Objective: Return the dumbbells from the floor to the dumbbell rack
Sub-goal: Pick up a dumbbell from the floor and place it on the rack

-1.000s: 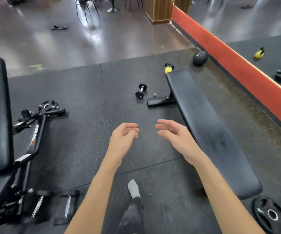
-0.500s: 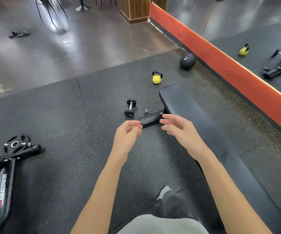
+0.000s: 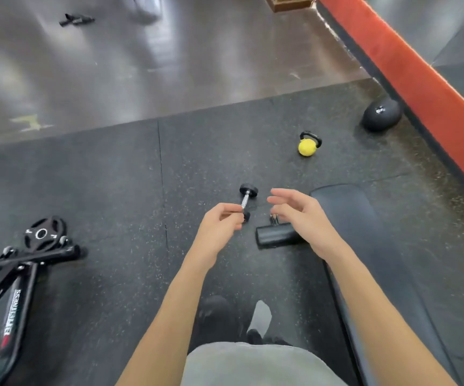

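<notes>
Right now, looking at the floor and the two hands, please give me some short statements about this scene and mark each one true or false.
1. The small dumbbell lies on the black rubber mat. True.
2. The right hand grips the dumbbell. False: its fingers are spread and hold nothing.
3. The yellow kettlebell stands on the mat, apart from the dumbbell. True.
4. The black ball rests on the bench. False: it lies on the floor beside the red wall base.
5. The left hand holds a weight plate. False: it holds nothing, and a plate lies far to its left.
</notes>
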`<state>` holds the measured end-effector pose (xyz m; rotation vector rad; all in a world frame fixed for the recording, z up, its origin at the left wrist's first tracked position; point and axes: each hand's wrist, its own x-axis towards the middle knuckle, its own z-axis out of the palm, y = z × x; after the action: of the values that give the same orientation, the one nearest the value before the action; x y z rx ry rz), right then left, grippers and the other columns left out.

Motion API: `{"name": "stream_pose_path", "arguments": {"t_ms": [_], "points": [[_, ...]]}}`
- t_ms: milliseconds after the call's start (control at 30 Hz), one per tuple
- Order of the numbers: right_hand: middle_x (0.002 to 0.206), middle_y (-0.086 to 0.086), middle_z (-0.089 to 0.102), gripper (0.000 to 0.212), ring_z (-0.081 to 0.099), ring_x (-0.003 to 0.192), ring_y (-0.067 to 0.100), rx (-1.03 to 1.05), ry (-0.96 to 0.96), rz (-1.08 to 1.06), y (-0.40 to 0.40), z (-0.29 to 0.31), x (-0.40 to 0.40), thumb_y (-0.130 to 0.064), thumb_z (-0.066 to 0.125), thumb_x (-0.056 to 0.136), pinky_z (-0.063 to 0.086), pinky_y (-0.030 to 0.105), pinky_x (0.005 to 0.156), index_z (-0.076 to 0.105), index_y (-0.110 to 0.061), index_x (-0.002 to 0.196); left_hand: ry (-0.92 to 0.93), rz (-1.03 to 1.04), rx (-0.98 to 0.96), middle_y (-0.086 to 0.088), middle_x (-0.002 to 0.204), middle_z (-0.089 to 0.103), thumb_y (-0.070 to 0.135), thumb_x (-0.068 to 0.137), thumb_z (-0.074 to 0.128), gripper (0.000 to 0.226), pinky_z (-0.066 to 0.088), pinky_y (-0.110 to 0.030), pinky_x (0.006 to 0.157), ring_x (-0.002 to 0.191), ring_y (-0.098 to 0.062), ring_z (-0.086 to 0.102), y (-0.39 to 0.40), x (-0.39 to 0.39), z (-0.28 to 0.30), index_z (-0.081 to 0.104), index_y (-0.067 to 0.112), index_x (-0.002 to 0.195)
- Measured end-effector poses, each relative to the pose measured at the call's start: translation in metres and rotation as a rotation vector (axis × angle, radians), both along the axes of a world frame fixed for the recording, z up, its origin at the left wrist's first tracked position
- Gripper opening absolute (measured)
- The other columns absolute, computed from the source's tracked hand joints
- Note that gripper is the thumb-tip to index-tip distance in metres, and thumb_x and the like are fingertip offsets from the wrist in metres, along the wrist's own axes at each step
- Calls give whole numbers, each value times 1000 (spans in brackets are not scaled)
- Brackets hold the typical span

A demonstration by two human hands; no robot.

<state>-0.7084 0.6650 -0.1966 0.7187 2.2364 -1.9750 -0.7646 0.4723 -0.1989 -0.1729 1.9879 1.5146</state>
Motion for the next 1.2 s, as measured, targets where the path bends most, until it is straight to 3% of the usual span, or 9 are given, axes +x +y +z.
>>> {"name": "stream_pose_path", "arguments": {"t_ms": [233, 400, 467, 600, 767, 867, 1000, 1100, 1200], "points": [[116, -3, 76, 36, 70, 109, 13, 4, -55, 87, 49, -18, -178, -2, 62, 95, 51, 43, 108, 69, -22, 124, 12, 135, -36, 1, 110, 74, 14, 94, 61, 19, 53, -34, 93, 96, -16, 72, 43, -159, -31, 71, 23, 107], [115, -6, 77, 36, 71, 110, 16, 16, -82, 119, 70, -14, -285, -4, 64, 94, 53, 45, 105, 70, -24, 124, 4, 202, -6, -2, 108, 73, 12, 97, 62, 16, 52, -24, 82, 86, -12, 68, 67, -264, -29, 70, 20, 109], [114, -10, 77, 36, 71, 111, 15, 33, -78, 157, 80, -11, -322, -7, 65, 94, 54, 44, 105, 70, -26, 124, -10, 242, 2, -3, 110, 73, 13, 97, 62, 17, 52, -22, 79, 87, -11, 68, 74, -295, -30, 70, 18, 111], [114, -11, 77, 36, 71, 111, 14, 62, -83, 239, 95, -9, -391, -8, 66, 94, 55, 42, 104, 70, -29, 123, -38, 319, 20, -1, 111, 73, 17, 96, 63, 19, 53, -29, 90, 92, -11, 69, 87, -345, -34, 69, 22, 114], [116, -9, 76, 35, 71, 112, 14, 78, -141, 499, 94, -30, -470, -6, 63, 96, 54, 40, 106, 69, -28, 123, -65, 559, 6, 7, 110, 72, 20, 95, 62, 21, 52, -29, 91, 101, -12, 70, 92, -378, -55, 69, 26, 115], [117, -9, 76, 35, 70, 115, 11, 57, -187, 650, 89, -60, -506, -7, 64, 97, 51, 40, 109, 68, -28, 124, -86, 701, -29, 9, 108, 72, 23, 93, 62, 19, 51, -30, 89, 101, -11, 70, 103, -388, -79, 68, 32, 110], [120, -10, 75, 33, 67, 117, 6, 37, -348, 823, 92, -117, -528, -10, 65, 97, 48, 41, 113, 68, -31, 122, -189, 910, -137, 9, 106, 73, 26, 88, 61, 19, 52, -35, 97, 104, -13, 68, 125, -394, -122, 67, 38, 102], [124, -9, 73, 35, 66, 117, 3, 40, -408, 873, 107, -170, -541, -12, 64, 97, 48, 39, 113, 66, -31, 126, -242, 970, -169, 10, 107, 72, 20, 92, 61, 21, 48, -24, 86, 104, -7, 66, 154, -399, -165, 68, 37, 102], [127, -8, 71, 38, 65, 116, 1, 94, -463, 842, 116, -248, -565, -13, 64, 96, 49, 29, 107, 65, -26, 132, -298, 987, -198, 12, 111, 67, 17, 92, 62, 27, 43, -15, 75, 101, -1, 62, 178, -409, -245, 68, 37, 109]]}}
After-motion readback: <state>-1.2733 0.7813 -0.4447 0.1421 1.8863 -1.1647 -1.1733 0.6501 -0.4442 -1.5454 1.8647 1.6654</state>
